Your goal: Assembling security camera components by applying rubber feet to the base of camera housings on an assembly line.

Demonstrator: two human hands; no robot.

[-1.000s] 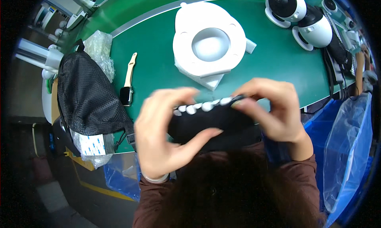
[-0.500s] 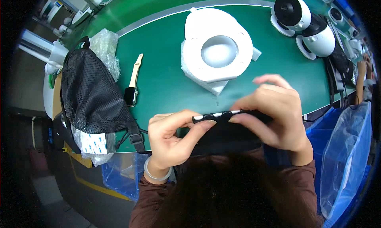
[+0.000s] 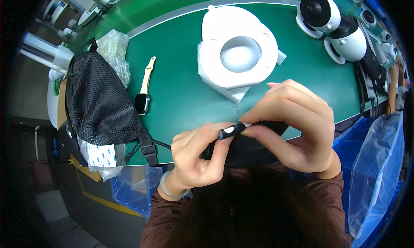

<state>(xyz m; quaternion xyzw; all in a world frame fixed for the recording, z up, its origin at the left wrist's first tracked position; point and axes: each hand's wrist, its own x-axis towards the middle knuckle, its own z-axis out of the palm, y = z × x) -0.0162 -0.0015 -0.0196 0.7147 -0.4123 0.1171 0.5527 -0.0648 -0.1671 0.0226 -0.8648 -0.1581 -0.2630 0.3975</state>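
Observation:
Between my two hands, above the front edge of the table, is a small black strip with white oval patches (image 3: pixel 230 131). My left hand (image 3: pixel 196 155) pinches its left end between thumb and fingers. The thumb and forefinger of my right hand (image 3: pixel 302 127) close on its right end, hiding part of it. The strip tilts up toward the right. Black material (image 3: pixel 252 151) hangs beneath my fingers; I cannot tell whether it joins the strip. Beyond my hands, a white rounded device with a round hollow (image 3: pixel 211 58) rests on a white foam pad (image 3: pixel 238 94).
A smartwatch (image 3: pixel 142 104) with a pale band lies left of centre on the green table (image 3: pixel 172 88). Farther left are a black mesh bag (image 3: pixel 101 101) and bubble wrap (image 3: pixel 114 53). White cameras (image 3: pixel 349 45) stand far right. A lined blue bin (image 3: pixel 375 170) is beside the table.
My left hand has moved right, closer to my right hand. Less of the strip shows between them, and it has gone from nearly level to tilted.

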